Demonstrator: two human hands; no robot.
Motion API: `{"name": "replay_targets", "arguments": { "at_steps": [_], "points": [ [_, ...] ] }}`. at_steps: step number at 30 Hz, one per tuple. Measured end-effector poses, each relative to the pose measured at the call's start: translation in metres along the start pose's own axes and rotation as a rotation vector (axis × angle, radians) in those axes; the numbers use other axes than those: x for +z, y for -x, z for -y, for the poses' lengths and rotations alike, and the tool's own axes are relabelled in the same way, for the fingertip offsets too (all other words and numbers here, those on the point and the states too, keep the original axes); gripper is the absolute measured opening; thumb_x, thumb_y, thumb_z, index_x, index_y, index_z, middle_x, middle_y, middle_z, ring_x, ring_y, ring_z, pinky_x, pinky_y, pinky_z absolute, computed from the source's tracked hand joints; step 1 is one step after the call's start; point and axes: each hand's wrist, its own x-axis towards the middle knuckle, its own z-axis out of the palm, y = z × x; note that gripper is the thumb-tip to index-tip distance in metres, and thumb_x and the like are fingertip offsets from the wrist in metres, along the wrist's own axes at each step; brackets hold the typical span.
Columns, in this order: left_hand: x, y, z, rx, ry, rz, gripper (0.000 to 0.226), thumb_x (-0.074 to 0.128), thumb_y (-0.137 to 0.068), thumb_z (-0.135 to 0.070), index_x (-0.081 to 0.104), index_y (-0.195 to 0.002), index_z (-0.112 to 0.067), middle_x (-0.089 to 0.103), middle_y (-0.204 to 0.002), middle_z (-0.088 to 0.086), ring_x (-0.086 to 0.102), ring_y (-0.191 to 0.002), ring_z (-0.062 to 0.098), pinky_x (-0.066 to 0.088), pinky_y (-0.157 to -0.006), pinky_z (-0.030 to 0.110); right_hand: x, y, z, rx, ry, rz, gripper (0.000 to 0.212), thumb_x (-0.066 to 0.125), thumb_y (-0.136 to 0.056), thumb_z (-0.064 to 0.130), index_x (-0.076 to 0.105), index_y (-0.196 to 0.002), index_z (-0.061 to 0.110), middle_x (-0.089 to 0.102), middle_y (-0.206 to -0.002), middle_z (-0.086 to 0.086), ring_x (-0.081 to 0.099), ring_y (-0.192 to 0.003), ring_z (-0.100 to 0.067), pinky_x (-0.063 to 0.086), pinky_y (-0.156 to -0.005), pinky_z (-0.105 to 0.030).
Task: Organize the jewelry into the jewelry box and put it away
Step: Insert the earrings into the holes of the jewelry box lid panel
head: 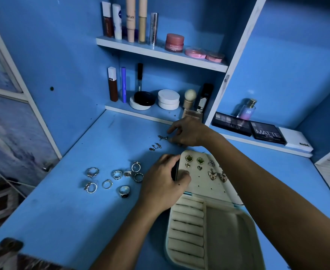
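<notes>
Home vanity: cosmetics (pixel 174 42) on shelves (pixel 161 53)

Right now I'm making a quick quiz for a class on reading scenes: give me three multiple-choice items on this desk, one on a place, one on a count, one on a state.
1. Where do the loose rings lie?
A. on the desk, left of the jewelry box
B. in the box's ring rolls
C. on the upper shelf

2. How many heart-shaped earrings are pinned on the box's earring panel?
A. none
B. two
C. five

3. What state is the jewelry box in?
A. zipped shut
B. open, ring rolls bare
C. open, ring rolls full

Answers: 1 A, the rings sit on the blue desk beside the left hand. 2 B, two small hearts show under the two square studs. 3 B, the lid stands open and the padded rolls hold nothing, while the right hand reaches for loose earrings.
</notes>
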Motion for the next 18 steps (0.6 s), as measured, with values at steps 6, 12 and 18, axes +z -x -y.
{"name": "replay_targets", "arguments": {
  "at_steps": [6, 12, 18],
  "points": [
    [-0.0005, 0.0000, 0.0004, 0.002, -0.005, 0.010, 0.045, 0.051, -0.077, -0.043, 0.062, -0.119, -0.031, 0.058, -0.112, -0.017, 0.056, -0.103, 0.006, 0.049, -0.090, 0.033, 0.0000, -0.0040, -0.0001, -0.021, 0.014, 0.013, 0.019, 0.075, -0.086, 0.013, 0.074, -0.103, 0.022, 0.073, -0.089, -0.004, 0.068, -0.063, -0.013, 0.061, -0.065, -0.027],
    [-0.0012, -0.0004, -0.0005, 0.003, -0.009, 0.013, 0.047, 0.051, -0.077, -0.043, 0.062, -0.122, -0.032, 0.058, -0.115, -0.015, 0.057, -0.105, 0.009, 0.049, -0.090, 0.033, 0.0008, -0.0048, -0.0003, -0.019, -0.011, 0.000, 0.009, 0.075, -0.086, 0.011, 0.077, -0.094, 0.014, 0.071, -0.077, 0.000, 0.067, -0.064, -0.015, 0.061, -0.064, -0.029],
    [-0.0008, -0.0001, -0.0005, 0.004, -0.010, 0.005, 0.047, 0.051, -0.077, -0.043, 0.062, -0.121, -0.031, 0.058, -0.113, -0.015, 0.057, -0.103, 0.008, 0.049, -0.089, 0.031, -0.0035, -0.0059, -0.0074, 0.000, -0.002, 0.008, 0.005, 0.074, -0.087, 0.012, 0.074, -0.089, 0.017, 0.072, -0.080, -0.004, 0.068, -0.065, -0.016, 0.061, -0.062, -0.030]
  ]
}}
